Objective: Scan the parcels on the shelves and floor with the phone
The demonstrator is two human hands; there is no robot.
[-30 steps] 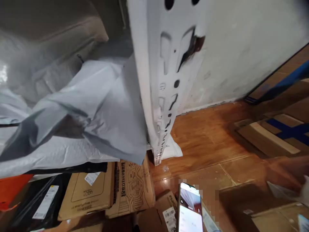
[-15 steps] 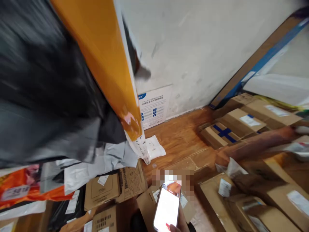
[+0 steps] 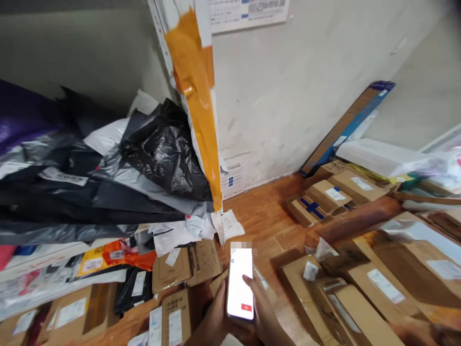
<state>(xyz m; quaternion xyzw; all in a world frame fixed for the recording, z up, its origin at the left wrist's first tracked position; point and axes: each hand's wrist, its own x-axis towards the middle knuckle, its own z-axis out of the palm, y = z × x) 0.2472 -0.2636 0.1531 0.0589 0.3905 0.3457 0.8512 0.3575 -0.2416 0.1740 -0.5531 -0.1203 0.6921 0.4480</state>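
Head view: where is the phone (image 3: 239, 289), and what has hold of it?

Low, near the middle, its screen (image 3: 236, 271) turned up towards the wearer. The left hand (image 3: 216, 312) is closed against one long edge, the right hand (image 3: 264, 307) against the other.

And the fingers?

Both hands look clamped on the lower half, though the fingers behind are hidden. The right thumb (image 3: 248, 279) reaches over the screen; whether it presses or only hovers, I can't tell.

How would you handle it well from there?

I'd let the left hand bear most of the weight, so the right thumb can move freely. A light touch should do; a hard poke could tip the phone. I'd mind the red patch (image 3: 247, 307) low on the screen, too: it sits close to the right hand, and a careless brush might set something off. The rest of the display is too bright to read.

Anything nearby to watch?

Cardboard boxes (image 3: 370, 315) lie to the right, and black bags (image 3: 163, 156) bulge out at the left. The white post (image 3: 220, 233) stands beyond the phone, with a white packet (image 3: 234, 225) beside its foot. I'd work close to the body.
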